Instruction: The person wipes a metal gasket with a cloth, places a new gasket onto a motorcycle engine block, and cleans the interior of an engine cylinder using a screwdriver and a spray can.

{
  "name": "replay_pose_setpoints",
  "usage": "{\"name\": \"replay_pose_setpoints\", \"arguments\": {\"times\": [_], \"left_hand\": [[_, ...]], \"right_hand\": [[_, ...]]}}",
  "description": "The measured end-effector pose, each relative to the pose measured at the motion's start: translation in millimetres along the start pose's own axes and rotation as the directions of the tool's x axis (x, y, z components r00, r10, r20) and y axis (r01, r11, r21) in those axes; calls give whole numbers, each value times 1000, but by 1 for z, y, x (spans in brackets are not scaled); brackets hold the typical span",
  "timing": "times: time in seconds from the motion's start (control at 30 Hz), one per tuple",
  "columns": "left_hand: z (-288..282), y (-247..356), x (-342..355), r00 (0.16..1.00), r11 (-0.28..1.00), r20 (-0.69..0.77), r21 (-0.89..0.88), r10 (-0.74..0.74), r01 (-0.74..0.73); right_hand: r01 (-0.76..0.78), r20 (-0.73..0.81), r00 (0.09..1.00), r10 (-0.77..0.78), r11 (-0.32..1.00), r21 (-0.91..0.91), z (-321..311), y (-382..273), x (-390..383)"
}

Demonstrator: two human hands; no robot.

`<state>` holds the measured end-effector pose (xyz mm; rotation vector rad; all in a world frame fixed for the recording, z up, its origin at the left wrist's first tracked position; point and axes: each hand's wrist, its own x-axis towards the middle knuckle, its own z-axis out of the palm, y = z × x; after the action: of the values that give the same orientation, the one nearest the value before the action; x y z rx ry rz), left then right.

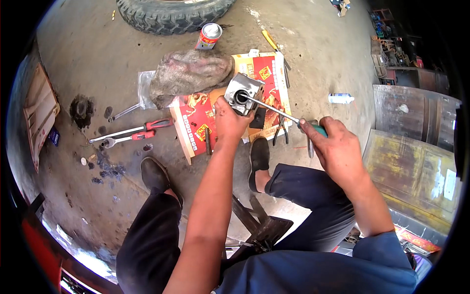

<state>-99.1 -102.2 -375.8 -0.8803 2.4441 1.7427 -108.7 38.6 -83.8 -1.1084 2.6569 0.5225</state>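
Note:
My left hand [229, 119] is closed around a silvery metal housing [248, 86] with a round dark bore facing up. In my right hand [338, 149] is a screwdriver [276, 111] with a green handle and a long shaft. Its tip reaches into the bore of the housing; what it touches inside is too small to tell. Under the housing lies a flattened red and tan cardboard sheet [188, 128]. A dirty grey rag [192, 73] is bunched on the sheet's far left part. Pliers [280, 130] with dark handles rest by the sheet's near right edge.
Left on the floor are a red-handled bar [132, 130], a ratchet wrench [128, 138] and a spanner [124, 112]. A spray can [209, 36] stands beyond the rag, near a tire [171, 17]. A white bottle [340, 98] lies right. Wooden panels [411, 171] line the right side.

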Motion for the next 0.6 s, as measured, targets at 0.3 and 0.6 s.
{"name": "replay_pose_setpoints", "arguments": {"times": [0.3,0.6], "left_hand": [[18,4,-6,991,996,-99,9,93,-92],[33,28,-16,989,986,-40,91,144,-140]], "right_hand": [[212,190,968,-164,940,-268,-52,-6,31],[296,471,860,-195,943,-150,-96,-12,47]]}}
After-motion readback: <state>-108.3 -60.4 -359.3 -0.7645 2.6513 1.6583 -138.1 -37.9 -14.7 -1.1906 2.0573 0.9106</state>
